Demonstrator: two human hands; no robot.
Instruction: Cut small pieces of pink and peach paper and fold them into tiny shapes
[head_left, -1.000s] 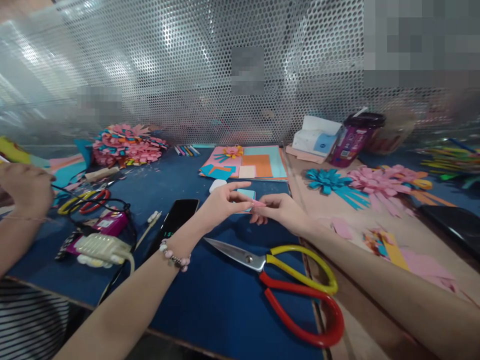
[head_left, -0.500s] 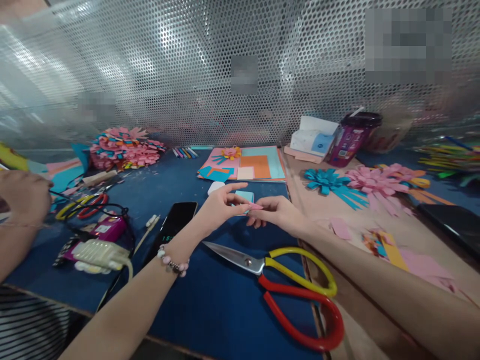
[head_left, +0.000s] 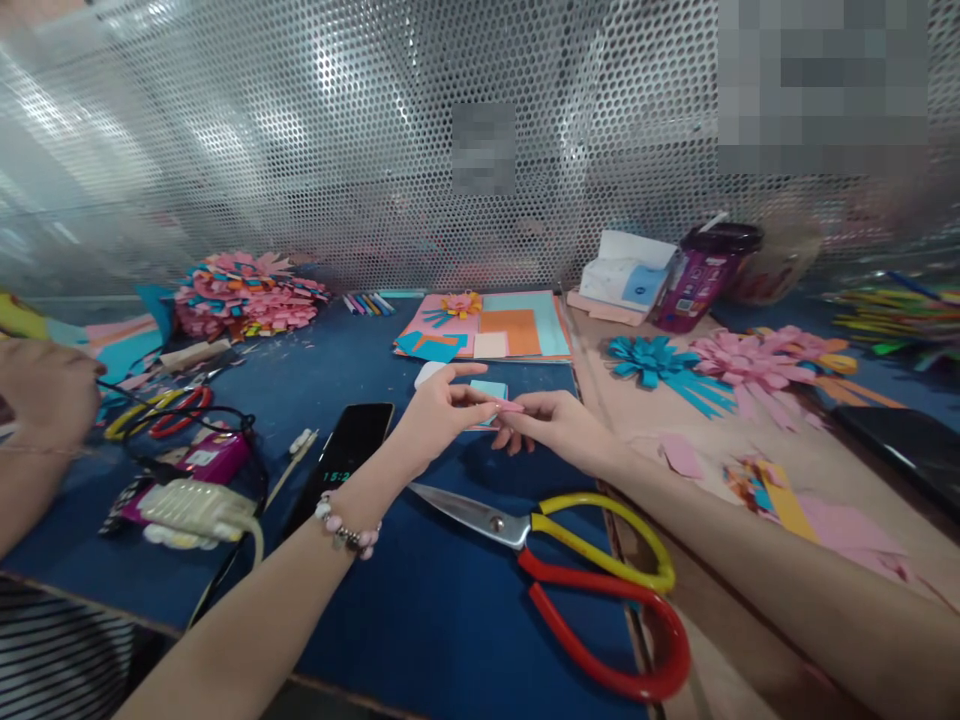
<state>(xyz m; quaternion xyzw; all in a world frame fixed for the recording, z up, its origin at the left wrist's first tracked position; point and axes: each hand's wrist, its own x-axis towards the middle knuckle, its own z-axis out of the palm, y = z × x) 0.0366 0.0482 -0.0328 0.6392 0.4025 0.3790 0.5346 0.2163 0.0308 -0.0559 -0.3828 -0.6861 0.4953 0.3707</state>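
Note:
Between my two hands is a small piece of pink paper [head_left: 511, 406]. My left hand [head_left: 439, 410], with a beaded bracelet on the wrist, pinches its left end between thumb and fingers. My right hand [head_left: 555, 422] grips the right end with its fingertips. Behind the fingers lies a small stack of light blue paper [head_left: 491, 390], partly hidden. A white rounded object [head_left: 430, 374] shows just past my left hand. Below both hands, large scissors [head_left: 517, 530] with one yellow and one red handle lie on the blue table.
A phone [head_left: 352, 450] lies left of my hands. Coloured paper sheets [head_left: 525, 325] are stacked at the back. Blue [head_left: 651, 362] and pink paper flowers [head_left: 742, 365] rest on the right, near a purple cup [head_left: 701, 280]. Another person's hand [head_left: 49, 400] is at the far left.
The pink paper has tilted and now looks thinner and flatter between my fingertips. Both hands stay in nearly the same place.

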